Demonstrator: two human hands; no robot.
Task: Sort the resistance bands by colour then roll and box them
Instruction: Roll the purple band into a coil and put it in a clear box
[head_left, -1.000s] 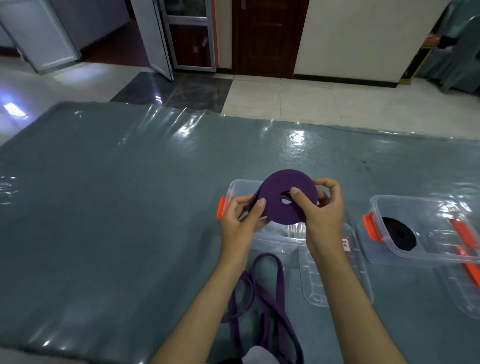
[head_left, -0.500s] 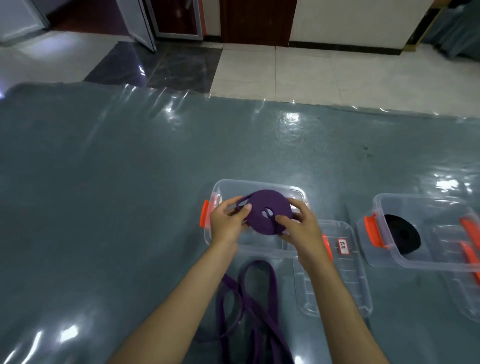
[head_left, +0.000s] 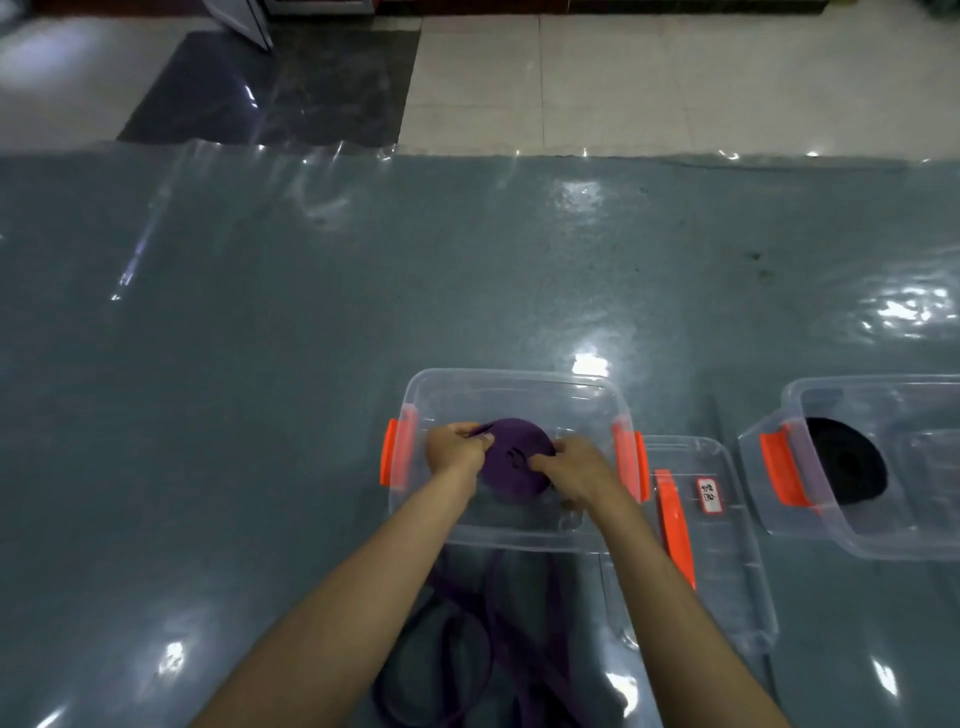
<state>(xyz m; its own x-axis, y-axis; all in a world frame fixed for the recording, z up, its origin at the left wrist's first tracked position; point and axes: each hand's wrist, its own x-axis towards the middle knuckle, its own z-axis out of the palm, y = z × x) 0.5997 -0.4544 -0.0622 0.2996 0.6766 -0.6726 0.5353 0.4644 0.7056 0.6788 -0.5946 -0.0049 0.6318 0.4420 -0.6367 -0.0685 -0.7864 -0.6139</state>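
Purple roll (head_left: 511, 457) in clear box (head_left: 511, 382), both hands gripping

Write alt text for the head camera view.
Both hands, left hand and right hand, hold a rolled purple band inside a clear box on a grey table. Another clear box to the right holds a black roll.

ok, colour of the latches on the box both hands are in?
Orange latches on the clear box; head view, the only one.
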